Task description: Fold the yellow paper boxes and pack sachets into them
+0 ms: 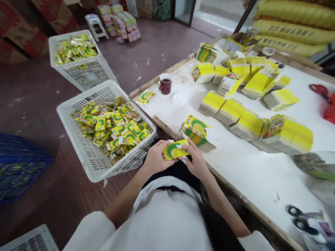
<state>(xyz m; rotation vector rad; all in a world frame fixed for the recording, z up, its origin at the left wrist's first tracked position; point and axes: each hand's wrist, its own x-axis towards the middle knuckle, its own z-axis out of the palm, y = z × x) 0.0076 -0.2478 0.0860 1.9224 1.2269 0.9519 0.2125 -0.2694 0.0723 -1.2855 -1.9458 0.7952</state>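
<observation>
Between my two hands, above my lap, is a small yellow carton (173, 150) with a green swirl. My left hand (157, 157) grips its left end, and my right hand (194, 158) pinches the right end with fingers and thumb. Just beyond them, at the table's edge, stands a stack of flat printed cartons (195, 129) in the same yellow and green. To the left, a white plastic crate (86, 153) holds many small filled-looking cartons (121, 129) lying in a loose heap.
A dark red mug (165, 85) of brown liquid stands near the edge of the white table (235, 181). Bundles of yellow cartons (247, 122) cover its far side. Black-handled scissors (298, 218) lie at right. Another white crate (75, 66) and a blue crate (21, 167) are on the floor.
</observation>
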